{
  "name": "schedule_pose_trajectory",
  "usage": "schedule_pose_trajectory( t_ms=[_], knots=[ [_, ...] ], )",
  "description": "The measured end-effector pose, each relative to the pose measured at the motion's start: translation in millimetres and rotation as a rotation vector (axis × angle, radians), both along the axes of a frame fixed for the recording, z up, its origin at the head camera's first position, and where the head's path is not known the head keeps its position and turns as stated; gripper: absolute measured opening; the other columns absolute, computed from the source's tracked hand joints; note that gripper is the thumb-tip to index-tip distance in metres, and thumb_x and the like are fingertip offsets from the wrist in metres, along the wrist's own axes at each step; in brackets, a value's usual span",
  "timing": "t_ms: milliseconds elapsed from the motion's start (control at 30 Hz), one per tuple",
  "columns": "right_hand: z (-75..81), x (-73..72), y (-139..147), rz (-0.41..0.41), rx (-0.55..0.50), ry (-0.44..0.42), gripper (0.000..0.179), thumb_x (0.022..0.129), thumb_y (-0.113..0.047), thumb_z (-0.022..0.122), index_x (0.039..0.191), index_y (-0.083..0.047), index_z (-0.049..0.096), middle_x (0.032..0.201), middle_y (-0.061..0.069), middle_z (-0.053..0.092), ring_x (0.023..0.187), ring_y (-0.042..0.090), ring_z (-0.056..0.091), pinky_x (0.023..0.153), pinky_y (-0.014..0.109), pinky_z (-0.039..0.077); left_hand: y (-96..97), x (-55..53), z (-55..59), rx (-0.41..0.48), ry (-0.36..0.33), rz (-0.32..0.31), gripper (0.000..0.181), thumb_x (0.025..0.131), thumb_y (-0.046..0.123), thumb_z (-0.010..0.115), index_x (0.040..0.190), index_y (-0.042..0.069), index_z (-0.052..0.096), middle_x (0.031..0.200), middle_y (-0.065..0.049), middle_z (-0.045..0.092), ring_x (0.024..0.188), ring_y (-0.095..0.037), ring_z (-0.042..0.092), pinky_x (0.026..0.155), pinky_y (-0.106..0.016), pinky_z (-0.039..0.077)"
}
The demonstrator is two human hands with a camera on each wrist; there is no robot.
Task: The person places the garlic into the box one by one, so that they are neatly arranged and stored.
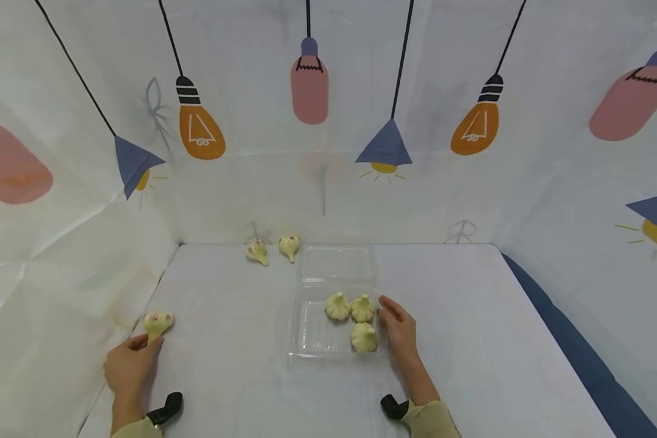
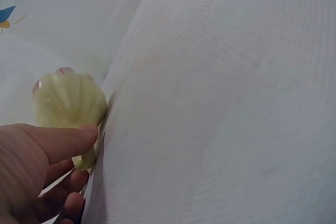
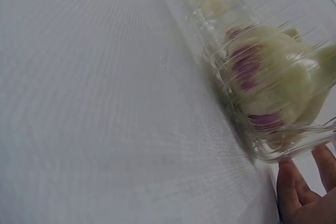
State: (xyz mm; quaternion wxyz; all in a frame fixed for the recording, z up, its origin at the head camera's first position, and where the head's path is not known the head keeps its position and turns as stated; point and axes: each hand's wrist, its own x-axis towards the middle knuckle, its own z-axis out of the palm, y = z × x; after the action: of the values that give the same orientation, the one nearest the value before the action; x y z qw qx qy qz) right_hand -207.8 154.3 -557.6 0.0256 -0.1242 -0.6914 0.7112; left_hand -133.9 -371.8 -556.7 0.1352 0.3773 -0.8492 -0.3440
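Observation:
My left hand [image 1: 130, 367] is at the table's left edge and pinches a garlic bulb [image 1: 157, 322] by its stem. In the left wrist view the thumb lies across the stem of that bulb [image 2: 69, 100], with the other fingers beneath. A clear plastic box [image 1: 320, 353] stands with its lid folded back in the middle of the table. Three garlic bulbs [image 1: 364, 337] sit in its right part. Beside the box's right wall is my right hand [image 1: 401, 328], its fingertips touching the plastic. Through that wall the right wrist view shows a purple-streaked bulb [image 3: 273, 77].
Two more garlic bulbs, one [image 1: 257, 252] left of the other [image 1: 289, 246], lie at the table's back edge, left of the raised lid [image 1: 336, 261]. A white sheet printed with lamps [image 1: 252, 182] hangs behind and at both sides of the white table [image 1: 224, 377].

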Motion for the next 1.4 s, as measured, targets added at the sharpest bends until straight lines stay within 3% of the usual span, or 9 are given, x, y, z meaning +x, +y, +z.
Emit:
schedule_pose_trajectory(
  t_ms=[267, 533, 700, 800, 933, 1067, 1267, 1400],
  knots=[
    [0.6, -0.8, 8, -0.038, -0.021, -0.002, 0.037, 0.095, -0.004, 0.058, 0.132, -0.002, 0.058, 0.135, 0.012, 0.056, 0.125, 0.020, 0.049, 0.084, 0.013, 0.046, 8.2, -9.9, 1.6, 0.006, 0.049, -0.030, 0.040, 0.087, 0.026, 0.070, 0.111, -0.006, 0.067, 0.100, -0.024, 0.068, 0.095, -0.040, 0.060, 0.074, -0.046, 0.039],
    [-0.2, 0.0, 5, -0.027, -0.033, 0.019, 0.036, 0.095, -0.004, 0.058, 0.131, -0.001, 0.058, 0.135, 0.013, 0.056, 0.125, 0.022, 0.049, 0.085, 0.015, 0.047, 3.9, -6.5, -1.9, -0.011, 0.038, -0.059, 0.040, 0.088, 0.027, 0.068, 0.112, -0.006, 0.067, 0.101, -0.024, 0.068, 0.096, -0.040, 0.059, 0.074, -0.046, 0.039],
    [-2.4, 3.4, 2, -0.023, -0.019, -0.013, 0.036, 0.096, -0.005, 0.057, 0.132, -0.001, 0.058, 0.135, 0.013, 0.056, 0.125, 0.023, 0.050, 0.084, 0.013, 0.045, 4.6, -1.9, -1.8, -0.003, 0.004, -0.070, 0.041, 0.088, 0.027, 0.069, 0.112, -0.006, 0.067, 0.098, -0.024, 0.069, 0.096, -0.042, 0.057, 0.075, -0.049, 0.038],
    [-3.6, 5.1, 0, -0.014, -0.003, -0.022, 0.037, 0.096, -0.006, 0.057, 0.133, -0.003, 0.058, 0.136, 0.011, 0.056, 0.124, 0.024, 0.051, 0.084, 0.014, 0.045, 7.4, 0.6, -1.5, 0.005, 0.019, -0.064, 0.041, 0.088, 0.028, 0.069, 0.112, -0.005, 0.068, 0.096, -0.022, 0.069, 0.089, -0.036, 0.060, 0.070, -0.043, 0.039],
    [-4.6, 4.8, -2, 0.007, -0.009, -0.007, 0.038, 0.097, -0.009, 0.058, 0.135, -0.004, 0.056, 0.137, 0.011, 0.054, 0.126, 0.024, 0.049, 0.087, 0.016, 0.045, 13.2, 0.5, 1.3, -0.030, 0.128, -0.054, 0.037, 0.089, 0.028, 0.070, 0.108, -0.004, 0.070, 0.092, -0.020, 0.070, 0.067, -0.009, 0.057, 0.060, -0.025, 0.039],
    [-3.2, 3.5, -3, 0.000, -0.011, -0.003, 0.038, 0.097, -0.009, 0.058, 0.134, -0.004, 0.057, 0.137, 0.010, 0.055, 0.127, 0.021, 0.048, 0.086, 0.015, 0.045, 25.5, -5.8, 7.3, -0.050, 0.279, -0.046, 0.033, 0.088, 0.025, 0.072, 0.103, -0.004, 0.072, 0.086, -0.016, 0.071, 0.058, 0.010, 0.045, 0.054, -0.013, 0.036],
    [-2.1, -0.1, -3, 0.006, -0.007, 0.011, 0.037, 0.096, -0.006, 0.058, 0.133, -0.002, 0.057, 0.136, 0.011, 0.055, 0.127, 0.021, 0.047, 0.084, 0.015, 0.045, 52.9, -19.8, 14.4, -0.022, 0.495, -0.031, 0.028, 0.084, 0.023, 0.078, 0.099, -0.002, 0.074, 0.074, 0.017, 0.059, 0.063, 0.009, 0.049, 0.057, -0.008, 0.037],
    [-2.7, -2.6, -4, 0.010, -0.008, 0.013, 0.037, 0.095, -0.006, 0.058, 0.132, -0.002, 0.058, 0.136, 0.012, 0.056, 0.127, 0.021, 0.047, 0.084, 0.016, 0.045, 73.6, -27.0, 18.3, -0.028, 0.579, -0.066, 0.026, 0.082, 0.019, 0.080, 0.096, -0.001, 0.074, 0.076, 0.011, 0.061, 0.067, 0.004, 0.052, 0.060, -0.008, 0.038]
  ],
)
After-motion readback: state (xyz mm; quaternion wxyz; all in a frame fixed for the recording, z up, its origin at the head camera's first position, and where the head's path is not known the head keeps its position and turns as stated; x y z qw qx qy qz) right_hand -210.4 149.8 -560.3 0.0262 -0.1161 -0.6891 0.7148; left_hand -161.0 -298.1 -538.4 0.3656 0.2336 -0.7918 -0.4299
